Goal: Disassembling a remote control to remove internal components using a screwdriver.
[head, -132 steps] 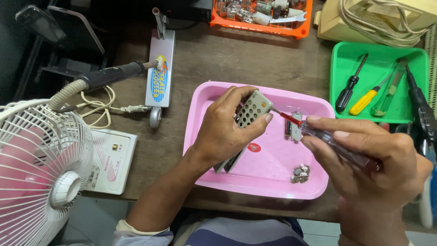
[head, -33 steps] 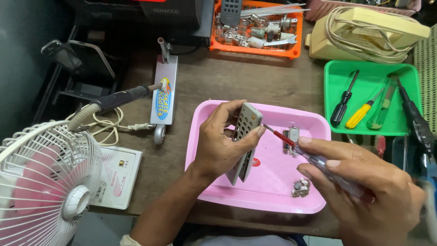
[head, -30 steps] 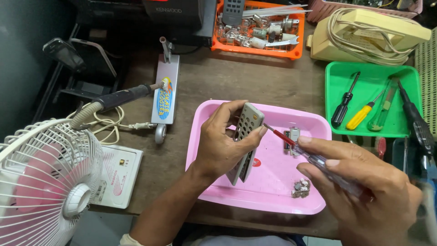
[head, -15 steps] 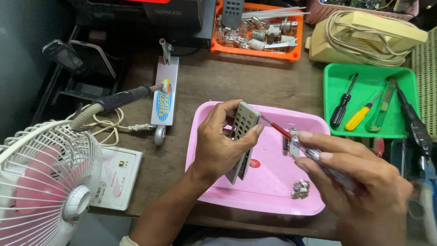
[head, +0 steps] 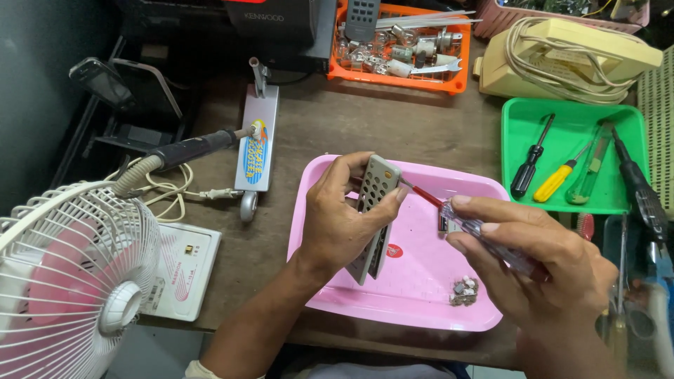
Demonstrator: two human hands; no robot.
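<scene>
Our right hand (head: 540, 274) grips the screwdriver (head: 470, 226); its tip has slid up to the top edge of the remote (head: 373, 214), which our left hand (head: 344, 224) clasps upright over the pink tray (head: 421, 309), so prying continues. Beyond lies the green tray (head: 569, 112).

Even, bright overhead light, soft shadows; the far left corner stays dark, the right edge blurs slightly.
</scene>
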